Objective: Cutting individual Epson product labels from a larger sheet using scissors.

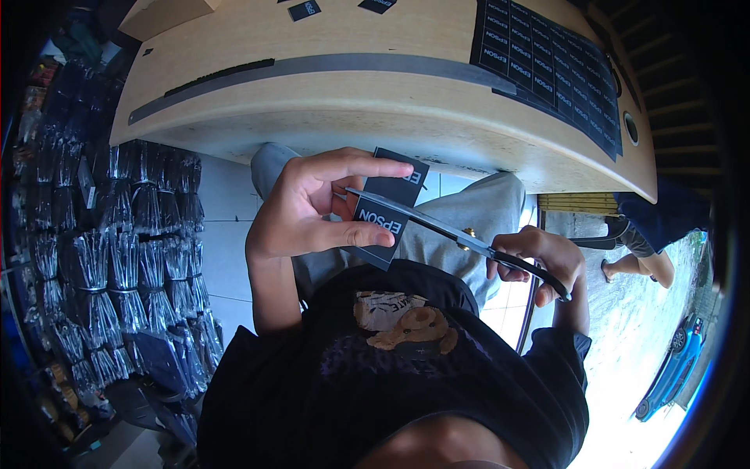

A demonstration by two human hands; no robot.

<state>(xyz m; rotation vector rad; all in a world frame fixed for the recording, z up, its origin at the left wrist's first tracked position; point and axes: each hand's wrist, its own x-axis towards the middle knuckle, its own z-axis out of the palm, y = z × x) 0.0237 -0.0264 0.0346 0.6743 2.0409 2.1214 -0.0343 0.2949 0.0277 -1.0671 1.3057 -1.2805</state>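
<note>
Over my lap, my left hand point(297, 205) grips a small black label strip point(376, 221) with pale printing, its thumb on the lower part and its fingers by the upper part. The scissors point(449, 228) lie across the strip, between two printed sections. Their blades point toward my left palm. My right hand point(553, 262) has its fingers in the black handles. Whether the strip is cut all the way through I cannot tell, as the blades cover the line between its sections.
Beyond my knees is a wooden table point(328, 102). On it lie a long grey metal ruler point(351, 64), a black sheet of printed labels point(539, 59) and a loose black label point(305, 10). Plastic-wrapped bundles point(94, 266) stand at left. Another person point(644, 262) is at the right.
</note>
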